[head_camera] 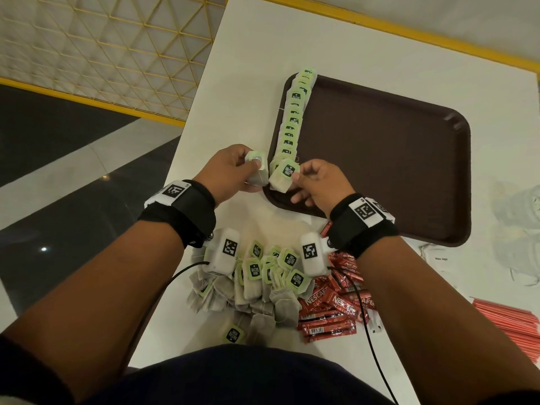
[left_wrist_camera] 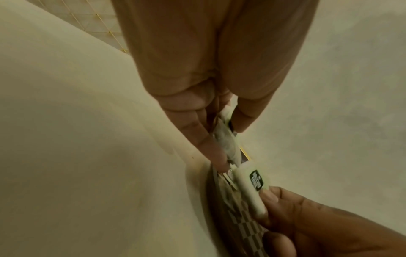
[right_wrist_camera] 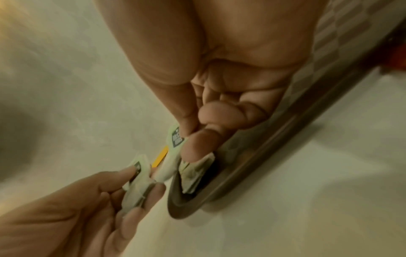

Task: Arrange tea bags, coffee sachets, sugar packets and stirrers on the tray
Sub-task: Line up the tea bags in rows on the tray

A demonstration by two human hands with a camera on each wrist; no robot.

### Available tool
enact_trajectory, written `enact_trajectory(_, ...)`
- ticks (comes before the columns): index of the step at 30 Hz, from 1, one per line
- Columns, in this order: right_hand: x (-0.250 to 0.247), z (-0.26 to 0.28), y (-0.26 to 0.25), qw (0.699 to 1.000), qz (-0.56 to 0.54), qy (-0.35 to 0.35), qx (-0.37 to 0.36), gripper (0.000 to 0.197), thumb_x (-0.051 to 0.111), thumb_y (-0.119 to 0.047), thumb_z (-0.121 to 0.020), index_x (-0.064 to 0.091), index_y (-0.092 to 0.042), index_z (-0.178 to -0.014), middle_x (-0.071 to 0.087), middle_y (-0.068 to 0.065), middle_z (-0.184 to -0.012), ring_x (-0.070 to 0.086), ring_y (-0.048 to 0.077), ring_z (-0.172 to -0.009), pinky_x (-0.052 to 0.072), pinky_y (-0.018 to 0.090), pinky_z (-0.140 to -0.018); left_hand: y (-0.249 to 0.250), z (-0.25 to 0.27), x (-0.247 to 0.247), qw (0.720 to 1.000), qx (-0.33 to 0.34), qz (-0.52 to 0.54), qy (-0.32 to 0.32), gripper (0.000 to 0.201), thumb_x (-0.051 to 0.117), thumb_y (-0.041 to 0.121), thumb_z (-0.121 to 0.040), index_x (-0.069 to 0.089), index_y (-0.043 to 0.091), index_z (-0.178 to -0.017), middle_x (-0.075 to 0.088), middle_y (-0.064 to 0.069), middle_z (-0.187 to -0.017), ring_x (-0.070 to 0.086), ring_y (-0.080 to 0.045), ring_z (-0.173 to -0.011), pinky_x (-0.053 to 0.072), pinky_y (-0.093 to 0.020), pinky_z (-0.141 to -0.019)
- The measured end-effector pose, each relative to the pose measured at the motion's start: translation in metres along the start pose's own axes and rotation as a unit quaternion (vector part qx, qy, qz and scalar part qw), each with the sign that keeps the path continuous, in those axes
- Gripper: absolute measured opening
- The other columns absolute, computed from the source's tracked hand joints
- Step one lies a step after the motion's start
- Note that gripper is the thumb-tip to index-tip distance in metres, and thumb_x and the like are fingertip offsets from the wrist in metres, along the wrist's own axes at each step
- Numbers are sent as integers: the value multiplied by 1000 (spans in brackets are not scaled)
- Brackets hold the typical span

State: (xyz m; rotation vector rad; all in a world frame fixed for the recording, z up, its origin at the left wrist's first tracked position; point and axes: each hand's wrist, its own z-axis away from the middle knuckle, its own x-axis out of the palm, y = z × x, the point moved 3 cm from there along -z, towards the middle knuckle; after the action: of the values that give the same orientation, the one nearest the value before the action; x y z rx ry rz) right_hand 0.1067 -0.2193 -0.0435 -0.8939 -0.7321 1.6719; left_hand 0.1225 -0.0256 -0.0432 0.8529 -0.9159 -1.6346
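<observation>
Both hands (head_camera: 233, 168) (head_camera: 317, 182) pinch tea bags (head_camera: 285, 175) — tray (head_camera: 409, 159) holds one row (head_camera: 293, 118).

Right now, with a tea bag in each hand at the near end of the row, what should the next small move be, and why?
Probably set down the tea bag that the right hand pinches, overlapping the near end of the tea-bag row along the tray's left edge. It already hovers there, while the left hand holds its own tea bag just outside the rim.
</observation>
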Motion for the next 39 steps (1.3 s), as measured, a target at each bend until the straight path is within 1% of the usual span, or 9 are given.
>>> enact_trajectory(5, -1, -1, 6, 995, 102, -11, -17, 4, 57, -13, -97, 55, -10, -96, 70, 5, -78, 54, 10, -47, 38, 16, -41, -4, -1, -6, 1000, -1, -16, 19, 14, 56, 14, -98, 57, 6, -109, 64, -14, -105, 66, -27, -96, 61, -29, -68)
enact_trajectory(9, 1, -7, 2, 978, 197, 10, -69, 7, 63, -20, -94, 58, -15, -92, 67, 6, -80, 54, 10, -52, 47, 19, -51, -6, -2, -5, 999, -2, -28, 18, 15, 57, 16, -98, 57, 6, -109, 63, -14, -105, 65, -28, -97, 61, -33, -72)
enact_trajectory(12, 2, -12, -5, 965, 238, 27, -106, 9, 65, -22, -92, 57, -19, -88, 58, -2, -73, 55, 16, -66, 56, 37, -73, -6, -3, -5, 999, -5, -46, 14, 18, 58, 18, -98, 58, 5, -110, 64, -15, -105, 65, -29, -98, 61, -35, -73)
enact_trajectory(15, 5, -13, -9, 958, 265, 11, -104, 9, 64, -20, -91, 56, -19, -90, 51, -6, -71, 55, 17, -70, 55, 45, -80, -4, -4, -2, 998, -2, -64, 12, 17, 57, 18, -98, 57, 5, -110, 64, -18, -110, 65, -30, -99, 61, -36, -73)
enact_trajectory(18, 3, -11, -11, 955, 277, 28, -100, 20, 71, -23, -85, 56, -18, -97, 61, 3, -83, 60, 20, -75, 55, 38, -75, 0, -5, 3, 997, 1, -78, 10, 19, 56, 18, -98, 57, 5, -112, 64, -18, -110, 66, -29, -97, 61, -34, -71)
enact_trajectory(21, 3, -6, -14, 951, 279, 55, -119, 32, 78, -21, -78, 54, -22, -98, 59, 1, -85, 57, 15, -73, 50, 27, -67, 4, -7, 6, 997, 0, -78, 10, 17, 56, 18, -99, 57, 6, -111, 65, -19, -107, 68, -30, -95, 61, -39, -76)
enact_trajectory(31, 21, -11, -13, 912, 386, 56, -128, 28, 70, -11, -84, 67, -15, -111, 56, 8, -114, 58, 23, -100, 45, 26, -86, 11, -11, 13, 997, 3, -81, 8, 10, 55, 13, -98, 56, 9, -107, 64, -23, -107, 67, -33, -97, 60, -46, -79)
enact_trajectory(35, 20, -14, -16, 902, 402, 65, -143, 30, 67, -11, -87, 66, -14, -118, 52, 9, -117, 57, 25, -102, 40, 22, -82, 14, -14, 15, 996, 9, -83, 12, 11, 54, 13, -98, 56, 9, -108, 65, -22, -107, 67, -31, -98, 61, -42, -77)
enact_trajectory(39, 20, -17, -20, 900, 403, 67, -152, 30, 66, -10, -88, 66, -14, -118, 52, 10, -117, 59, 26, -100, 45, 27, -85, 17, -16, 16, 995, 15, -92, 18, 13, 54, 14, -98, 56, 9, -110, 65, -20, -108, 67, -29, -97, 61, -43, -78)
